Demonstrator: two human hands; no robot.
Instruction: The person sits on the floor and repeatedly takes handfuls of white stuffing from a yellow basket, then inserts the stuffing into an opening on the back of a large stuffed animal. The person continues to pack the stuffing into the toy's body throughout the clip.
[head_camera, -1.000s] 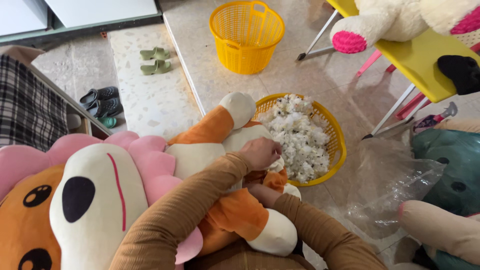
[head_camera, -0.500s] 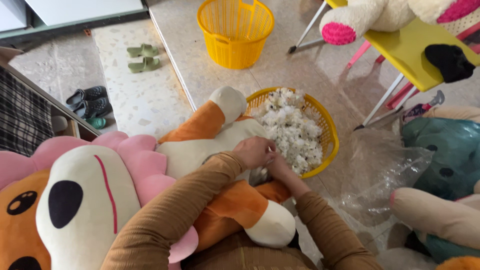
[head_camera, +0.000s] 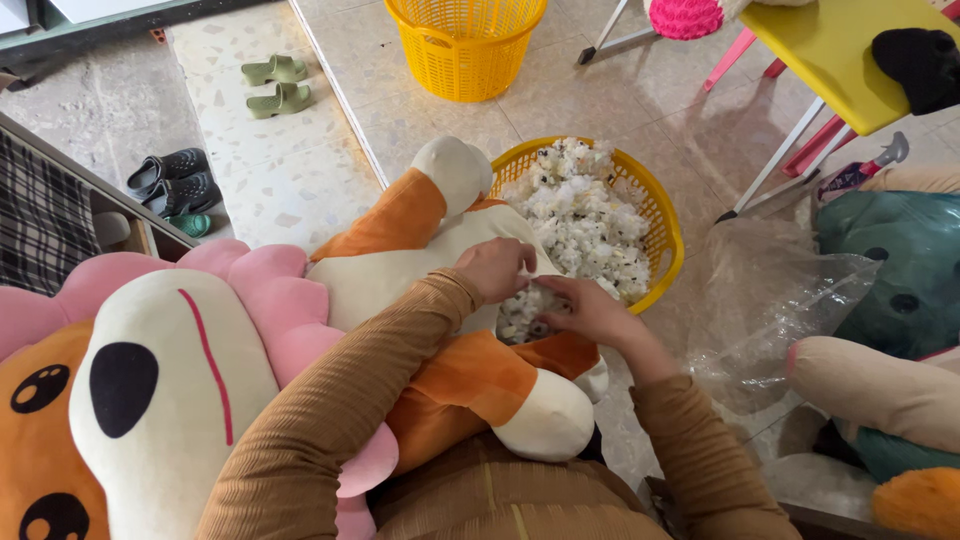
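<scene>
Floor (head_camera: 560, 100) here is pale speckled tile, sandals (head_camera: 275, 85) off to the far left. Lion plush (head_camera: 300, 340) lies across the lap, cream belly up. Left hand (head_camera: 497, 268) pinches the belly fabric; right hand (head_camera: 590, 310), touching it, clutches white stuffing (head_camera: 525, 318). Yellow basket (head_camera: 668, 225) just beyond, clear plastic bag (head_camera: 780, 300) right.

I can't see my right hand's fingertips (head_camera: 556, 318), buried in stuffing (head_camera: 523, 316) beside the lion plush (head_camera: 400, 290), whose face the frame crops.
</scene>
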